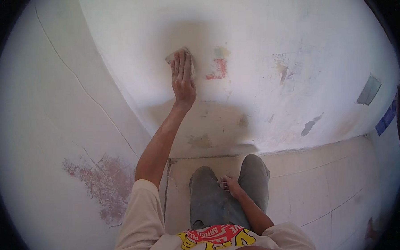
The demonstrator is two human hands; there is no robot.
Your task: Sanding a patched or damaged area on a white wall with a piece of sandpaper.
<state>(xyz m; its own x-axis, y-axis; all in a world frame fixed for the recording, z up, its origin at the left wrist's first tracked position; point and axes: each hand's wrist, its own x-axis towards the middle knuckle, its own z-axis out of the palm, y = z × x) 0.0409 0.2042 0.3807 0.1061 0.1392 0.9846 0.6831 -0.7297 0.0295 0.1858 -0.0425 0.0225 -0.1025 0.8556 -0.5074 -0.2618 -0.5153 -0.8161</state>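
Note:
My left hand point(183, 72) is stretched out against the white wall point(249, 29), its fingers laid flat over a thin, dusty abrasive sheet point(171, 57). A corner of the sheet shows past the fingers, and the palm hides the rest. Just right of that hand, the wall bears a red paint mark point(221, 69) with a yellowish patch point(222, 51) above it. My right hand point(227, 183) is between my knees, near the grey trousers point(206, 201). Its fingers are curled in and whitened with dust, and I see no object in them.
An adjoining wall point(65, 117) on the left has a long crack and a worn reddish patch point(110, 182). To the right, a grey rectangular plate point(369, 90) sits on the wall. The pale floor point(309, 184) meets the wall and shows thin cracks.

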